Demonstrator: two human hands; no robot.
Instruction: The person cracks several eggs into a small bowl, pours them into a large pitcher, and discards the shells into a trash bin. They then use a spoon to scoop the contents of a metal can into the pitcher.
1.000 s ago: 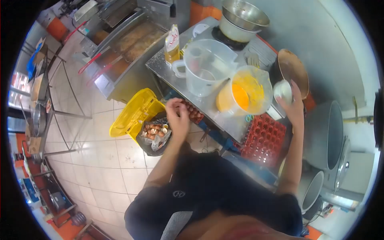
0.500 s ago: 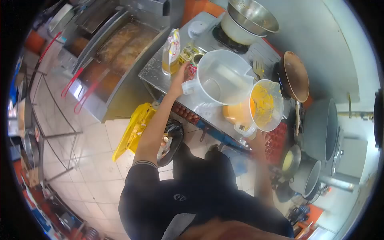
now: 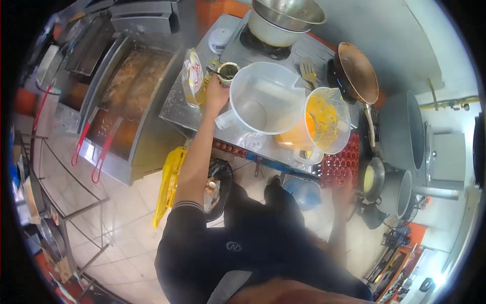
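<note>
My left hand is closed around the side of an opened tin can with a dark inside, on the metal worktop. A bag with red lettering stands just left of it. Touching distance to the right is a large clear plastic jug, with a little cloudiness at its base. Beside that stands a second jug, holding orange-yellow liquid and smeared yellow up its inner wall. My right hand is low by the front edge near a red egg tray, apart from the jug handle; motion blurs its fingers.
A fryer with bubbling oil and red-handled baskets stands left. At the back are a steel bowl on a pot and a spatula. A frying pan and big pots line the right. Below sits a black-bagged bin.
My right hand has come off the handle of the yellow-smeared jug and moved down and right. My left hand has closed further around the can. The view has shifted slightly.
</note>
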